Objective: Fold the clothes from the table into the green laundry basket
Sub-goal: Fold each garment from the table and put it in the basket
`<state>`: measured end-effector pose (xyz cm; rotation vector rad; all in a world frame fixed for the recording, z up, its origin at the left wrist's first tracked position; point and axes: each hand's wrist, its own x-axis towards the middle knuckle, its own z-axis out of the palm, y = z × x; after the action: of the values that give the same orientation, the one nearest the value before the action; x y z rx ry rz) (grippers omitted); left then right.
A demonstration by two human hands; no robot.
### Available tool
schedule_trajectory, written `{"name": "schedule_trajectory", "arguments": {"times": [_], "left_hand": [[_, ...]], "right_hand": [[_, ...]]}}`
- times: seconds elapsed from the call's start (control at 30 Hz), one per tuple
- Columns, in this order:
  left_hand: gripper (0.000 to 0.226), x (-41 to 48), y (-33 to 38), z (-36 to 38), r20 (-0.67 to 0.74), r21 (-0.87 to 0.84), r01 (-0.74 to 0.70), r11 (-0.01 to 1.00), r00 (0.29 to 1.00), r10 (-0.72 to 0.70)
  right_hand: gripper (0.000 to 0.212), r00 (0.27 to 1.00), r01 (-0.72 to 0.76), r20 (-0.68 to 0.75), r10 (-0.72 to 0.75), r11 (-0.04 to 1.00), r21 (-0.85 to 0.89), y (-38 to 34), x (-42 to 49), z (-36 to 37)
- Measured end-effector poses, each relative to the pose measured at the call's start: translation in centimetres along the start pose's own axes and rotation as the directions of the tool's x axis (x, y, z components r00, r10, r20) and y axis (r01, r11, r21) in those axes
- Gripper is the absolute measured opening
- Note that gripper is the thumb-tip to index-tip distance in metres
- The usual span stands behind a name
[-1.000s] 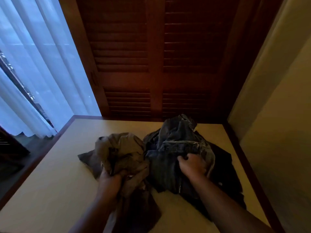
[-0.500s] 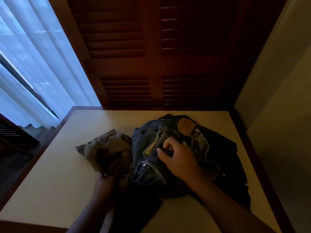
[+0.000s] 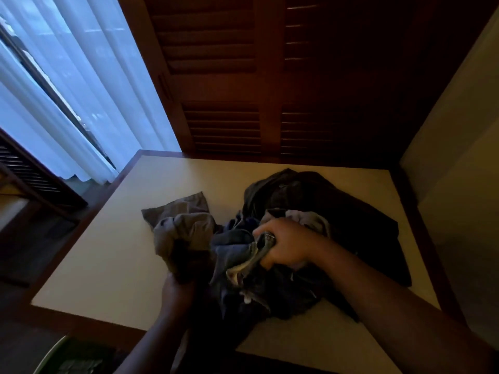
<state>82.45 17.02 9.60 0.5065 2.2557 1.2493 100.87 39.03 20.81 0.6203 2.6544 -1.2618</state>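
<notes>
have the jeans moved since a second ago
Yes. The jeans, bunched in the grip of the right hand, have come off the dark garment toward the near edge of the table.

Right hand [image 3: 286, 245] fisted round denim [image 3: 232, 251]; left hand [image 3: 176, 290], nearer, clutches khaki cloth [image 3: 189, 225]; forearms outstretched.

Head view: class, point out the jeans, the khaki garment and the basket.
jeans [image 3: 232, 249], head view, on the bunched blue denim fold.
khaki garment [image 3: 189, 222], head view, on its crumpled middle.
basket [image 3: 51, 350], head view, on its pale green rim at bottom left.
</notes>
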Motion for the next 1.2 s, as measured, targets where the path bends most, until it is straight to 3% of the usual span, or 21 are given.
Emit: {"name": "schedule_trajectory", "arguments": {"times": [0.07,0.13,0.17,0.23,0.27,0.33,0.43,0.5,0.63,0.73,0.8,0.9,1.03,1.2], "left_hand": [[0.046,-0.4,-0.2,-0.8,-0.03,0.043,0.0,0.999,1.0,0.001],[0.045,-0.8,-0.2,-1.2,-0.017,0.063,0.017,0.998,1.0,-0.016],[0.038,-0.9,-0.4,-1.3,0.004,0.087,0.037,0.996,0.999,-0.038],[0.014,-0.6,-1.1,-1.3,0.023,0.123,0.08,0.989,0.996,-0.083],[0.014,-0.3,-1.6,-1.2,0.028,0.14,0.08,0.987,0.996,-0.084],[0.033,0.2,-2.5,-1.2,0.041,0.14,0.086,0.986,0.995,-0.093],[0.044,0.2,-3.1,-1.4,0.062,0.09,0.124,0.988,0.99,-0.13],[0.048,-0.5,-3.4,-1.9,0.048,0.034,0.142,0.989,0.988,-0.144],[0.053,-2.7,-5.0,-3.2,0.045,-0.026,0.169,0.985,0.985,-0.168],[0.06,-4.1,-6.2,-4.4,0.008,-0.033,0.157,0.987,0.988,-0.157],[0.062,-4.8,-7.2,-5.6,0.011,-0.065,0.17,0.983,0.985,-0.169],[0.053,-5.6,-10.0,-8.4,0.002,-0.182,0.132,0.974,0.991,-0.134],[0.032,-8.5,-14.4,-12.8,0.005,-0.406,0.082,0.91,0.996,-0.088],[0.035,-12.9,-19.7,-18.5,-0.006,-0.65,0.154,0.744,0.978,-0.208]], "right_hand": [[0.023,0.953,0.053,0.29,-0.083,0.992,0.11,-1.8,-1.5,-0.2],[0.031,0.906,0.019,0.418,-0.067,0.993,0.119,-2.1,-2.0,0.8],[0.043,0.922,0.003,0.386,-0.028,0.998,0.065,-2.1,-2.0,1.5],[0.083,0.981,-0.065,0.158,0.114,0.957,-0.282,-0.8,-1.0,3.7],[0.107,0.984,-0.122,0.066,0.164,0.899,-0.421,-0.1,-0.7,4.6],[0.132,0.967,-0.185,0.066,0.246,0.859,-0.478,0.8,-0.2,6.0],[0.12,0.938,-0.212,0.132,0.322,0.829,-0.517,0.4,-0.1,6.8],[0.108,0.945,-0.227,0.095,0.312,0.837,-0.497,0.1,-0.3,7.6],[0.079,0.966,-0.252,-0.16,0.202,0.878,-0.408,-0.3,-1.6,10.2],[0.058,0.925,-0.291,-0.334,0.181,0.903,-0.317,-1.0,-2.6,11.8],[0.056,0.906,-0.277,-0.4,0.137,0.907,-0.317,-2.0,-2.7,12.9],[0.056,0.877,-0.201,-0.476,0.059,0.946,-0.254,-3.8,-2.7,15.6],[0.033,0.85,0.026,-0.527,0.01,0.998,0.061,-7.7,-2.7,20.3],[0.034,0.908,0.133,-0.406,-0.102,0.99,0.05,-13.6,-2.2,26.8]]}}
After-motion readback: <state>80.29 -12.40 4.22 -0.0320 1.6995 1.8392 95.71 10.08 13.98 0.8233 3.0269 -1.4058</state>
